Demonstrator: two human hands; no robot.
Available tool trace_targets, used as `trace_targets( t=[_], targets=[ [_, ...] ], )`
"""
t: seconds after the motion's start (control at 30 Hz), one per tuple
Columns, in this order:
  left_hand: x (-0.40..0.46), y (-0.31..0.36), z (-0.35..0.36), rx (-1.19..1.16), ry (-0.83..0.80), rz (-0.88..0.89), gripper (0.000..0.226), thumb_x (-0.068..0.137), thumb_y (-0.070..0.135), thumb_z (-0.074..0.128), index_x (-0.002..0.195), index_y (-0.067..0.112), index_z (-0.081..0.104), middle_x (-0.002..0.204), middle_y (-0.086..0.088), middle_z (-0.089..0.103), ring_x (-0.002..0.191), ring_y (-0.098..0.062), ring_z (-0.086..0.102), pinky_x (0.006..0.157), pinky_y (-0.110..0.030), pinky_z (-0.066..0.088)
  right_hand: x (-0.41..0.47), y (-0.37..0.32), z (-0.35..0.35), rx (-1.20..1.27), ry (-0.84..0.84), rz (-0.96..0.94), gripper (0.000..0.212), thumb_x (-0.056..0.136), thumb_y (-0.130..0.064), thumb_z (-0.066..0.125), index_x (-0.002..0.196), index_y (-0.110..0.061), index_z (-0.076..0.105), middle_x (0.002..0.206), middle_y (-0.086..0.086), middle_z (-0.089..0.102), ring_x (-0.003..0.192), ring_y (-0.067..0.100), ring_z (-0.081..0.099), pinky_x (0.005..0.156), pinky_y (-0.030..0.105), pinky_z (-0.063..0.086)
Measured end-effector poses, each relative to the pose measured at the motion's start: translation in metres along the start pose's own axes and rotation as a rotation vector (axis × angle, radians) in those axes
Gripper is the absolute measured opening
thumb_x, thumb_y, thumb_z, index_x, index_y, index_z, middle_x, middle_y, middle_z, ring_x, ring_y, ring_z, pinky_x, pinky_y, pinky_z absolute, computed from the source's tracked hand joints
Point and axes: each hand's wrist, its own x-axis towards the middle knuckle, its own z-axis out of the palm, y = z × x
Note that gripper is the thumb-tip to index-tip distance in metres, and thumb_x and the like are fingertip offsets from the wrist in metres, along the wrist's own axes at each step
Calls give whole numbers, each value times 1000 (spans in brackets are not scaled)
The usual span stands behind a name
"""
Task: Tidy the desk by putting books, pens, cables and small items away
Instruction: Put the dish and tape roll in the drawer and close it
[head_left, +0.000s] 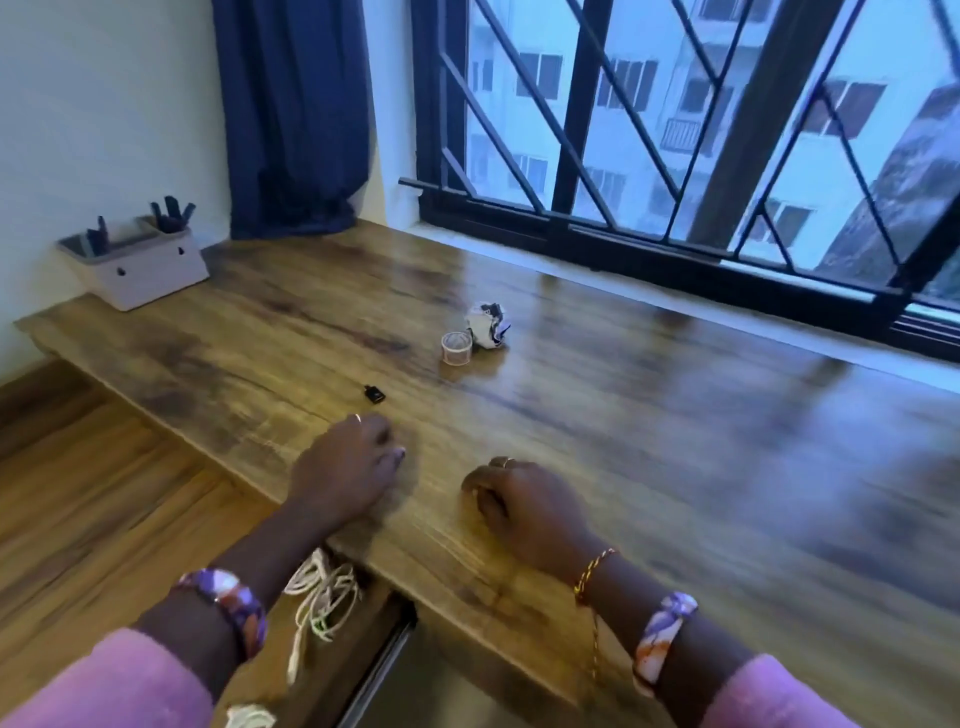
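Most is put away, with cables (322, 597) in the open drawer (384, 670); a clip (374, 394), tape roll (457, 348) and crumpled wad (488, 325) remain mid-desk (675, 441), beyond the left hand (345, 467) and right hand (519, 504), both loosely curled, holding nothing.

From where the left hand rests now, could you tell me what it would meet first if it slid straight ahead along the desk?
Most likely the small black adapter, lying just beyond the left hand's knuckles. The clear plastic cup and crumpled wrapper sit farther off and to the right, though depth is hard to judge.

A dark blue curtain (296, 114) hangs beside a black window grille (623, 130), with apartment buildings (639, 98) visible outside the glass.
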Motion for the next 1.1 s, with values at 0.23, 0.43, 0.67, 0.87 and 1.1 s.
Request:
trace_targets(
  t=[0.23,0.43,0.67,0.87,1.1],
  targets=[
    [69,-28,23,4,94,-110,36,90,41,50,124,30,55,122,-8,51,107,-32,54,85,-39,48,101,15,-1,-111,9,109,65,85,-3,44,144,-18,23,157,3,13,128,31,38,89,41,48],
    [70,-33,35,-80,237,-50,34,84,44,42,106,29,64,107,-2,59,96,-25,58,76,-35,50,148,17,-7,-168,-41,154,67,88,2,36,147,-15,11,150,13,29,123,34,46,83,42,47],
    [60,-32,34,-148,275,-25,31,85,33,45,103,21,67,103,-6,61,94,-26,59,75,-33,46,108,-6,2,-275,-62,55,62,84,3,40,142,-13,26,136,10,47,114,31,51,73,37,48],
    [-2,-27,24,-228,151,-26,23,90,21,54,109,14,65,112,-10,56,104,-27,54,83,-32,43,25,-40,16,-231,-86,-44,60,91,-5,35,148,-14,16,151,5,30,129,24,41,95,31,40],
    [-170,-85,-16,-335,50,40,27,85,-1,60,110,8,65,95,-3,56,92,-18,51,83,-31,43,-63,-91,34,-114,-80,-132,60,91,-6,41,146,-23,23,143,3,43,122,23,49,93,35,46]
  ],
)
